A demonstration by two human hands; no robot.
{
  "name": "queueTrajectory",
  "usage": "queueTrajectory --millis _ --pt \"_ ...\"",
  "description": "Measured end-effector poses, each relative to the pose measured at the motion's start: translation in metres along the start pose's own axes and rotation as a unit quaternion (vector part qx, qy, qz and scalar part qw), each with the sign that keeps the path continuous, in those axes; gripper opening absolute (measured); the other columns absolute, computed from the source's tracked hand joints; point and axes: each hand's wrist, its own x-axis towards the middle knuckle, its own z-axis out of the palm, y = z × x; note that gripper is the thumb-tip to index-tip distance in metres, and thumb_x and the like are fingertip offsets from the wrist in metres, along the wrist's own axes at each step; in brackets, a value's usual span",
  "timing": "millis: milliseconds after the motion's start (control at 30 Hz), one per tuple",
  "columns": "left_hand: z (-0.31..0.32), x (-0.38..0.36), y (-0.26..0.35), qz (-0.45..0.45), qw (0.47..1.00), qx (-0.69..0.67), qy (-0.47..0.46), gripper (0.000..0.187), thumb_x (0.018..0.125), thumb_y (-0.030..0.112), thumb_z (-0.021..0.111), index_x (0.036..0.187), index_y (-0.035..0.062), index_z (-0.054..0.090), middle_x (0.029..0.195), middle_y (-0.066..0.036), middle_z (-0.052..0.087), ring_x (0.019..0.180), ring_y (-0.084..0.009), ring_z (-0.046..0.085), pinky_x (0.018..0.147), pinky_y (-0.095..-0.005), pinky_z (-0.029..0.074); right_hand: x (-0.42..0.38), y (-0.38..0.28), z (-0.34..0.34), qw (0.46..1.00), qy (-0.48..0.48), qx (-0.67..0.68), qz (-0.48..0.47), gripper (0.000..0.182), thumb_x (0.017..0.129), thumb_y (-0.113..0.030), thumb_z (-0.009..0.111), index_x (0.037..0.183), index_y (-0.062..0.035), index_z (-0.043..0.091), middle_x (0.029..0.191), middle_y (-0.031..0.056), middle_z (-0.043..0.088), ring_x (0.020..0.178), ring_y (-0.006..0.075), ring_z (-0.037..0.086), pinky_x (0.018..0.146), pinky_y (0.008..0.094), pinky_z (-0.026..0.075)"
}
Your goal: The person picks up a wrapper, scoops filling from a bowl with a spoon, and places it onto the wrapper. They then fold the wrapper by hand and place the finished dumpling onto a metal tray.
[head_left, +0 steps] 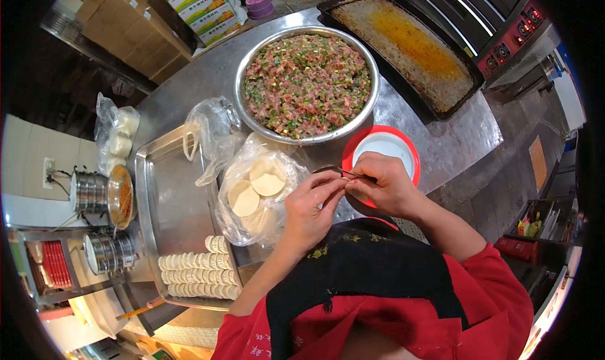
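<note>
My left hand [310, 210] and my right hand [386, 185] meet over the table's front edge, fingertips pinched together. Between them is something small and mostly hidden, and a thin dark utensil [340, 170] runs through the fingers of my right hand. Behind my right hand stands a red-rimmed white bowl [413, 152]. Round pale wrappers [268, 177] lie in a clear plastic bag just left of my left hand. Farther back, a large steel bowl [309, 86] is full of minced meat with green pieces. Rows of folded dumplings [198, 275] sit in the steel tray [179, 190] at the left.
A black baking pan [409, 42] with an orange-yellow patch lies at the back right, near an oven [504, 45]. Another plastic bag [214, 127] rests by the tray. Steel pots [89, 192] stand at far left; cardboard boxes [135, 35] are behind.
</note>
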Motion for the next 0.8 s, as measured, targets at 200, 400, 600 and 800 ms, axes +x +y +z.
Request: queueTrajectory --millis 200,400,600,800 --pt "-0.001 -0.007 -0.001 -0.065 0.996 -0.028 0.057 0.015 0.076 -0.004 0.069 0.091 -0.0030 0.066 0.093 -0.011 0.066 0.081 -0.0137 0.063 0.071 -0.0244 0.051 0.005 -0.010 -0.001 0.999 -0.011 0.034 0.039 0.012 0.075 -0.008 0.071 0.080 -0.0016 0.062 0.075 0.0103 0.056 0.068 0.0251 0.057 0.058 0.0326 0.044" --pt "0.005 -0.015 -0.008 -0.100 0.985 -0.107 0.094 0.015 0.076 -0.004 0.068 0.090 -0.0009 0.064 0.088 -0.012 0.067 0.074 -0.0168 0.065 0.066 -0.0260 0.052 0.004 -0.002 0.008 0.999 -0.004 0.026 -0.029 0.012 0.076 -0.008 0.069 0.085 -0.0018 0.065 0.075 0.0105 0.058 0.068 0.0260 0.059 0.059 0.0330 0.046" --pt "0.002 -0.015 0.004 -0.052 0.995 -0.025 0.083 0.021 0.078 -0.006 0.067 0.097 0.0001 0.061 0.089 -0.006 0.065 0.077 -0.0104 0.060 0.070 -0.0229 0.049 0.002 -0.004 0.011 0.999 0.042 0.014 -0.019 0.011 0.076 -0.009 0.069 0.083 -0.0010 0.065 0.070 0.0116 0.057 0.065 0.0281 0.058 0.058 0.0343 0.046" --pt "0.003 -0.020 0.006 -0.062 0.995 -0.047 0.056 0.024 0.078 -0.008 0.064 0.100 0.0013 0.060 0.090 -0.005 0.063 0.081 -0.0104 0.059 0.072 -0.0227 0.048 0.000 -0.009 0.008 0.999 0.027 0.016 -0.039 0.012 0.074 -0.009 0.069 0.082 -0.0007 0.065 0.072 0.0121 0.058 0.067 0.0280 0.059 0.058 0.0348 0.046"
